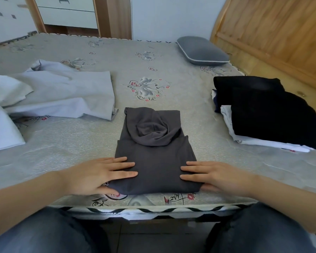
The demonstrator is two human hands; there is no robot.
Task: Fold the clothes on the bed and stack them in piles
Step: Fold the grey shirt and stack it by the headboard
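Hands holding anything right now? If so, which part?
Nothing gripped. Left hand and right hand rest flat on the folded grey hoodie, fingers straight, at its near left and right edges.

From where I watched, both forearms were bare all the way to the frame's edge, with no sleeve or cuff showing. I saw no ring, watch or band on the left hand (pixel 97 175) or the right hand (pixel 217 177). The nails looked short and plain. The legs wore blue-grey denim jeans (pixel 44 232), slightly faded across the thighs, with soft creases.
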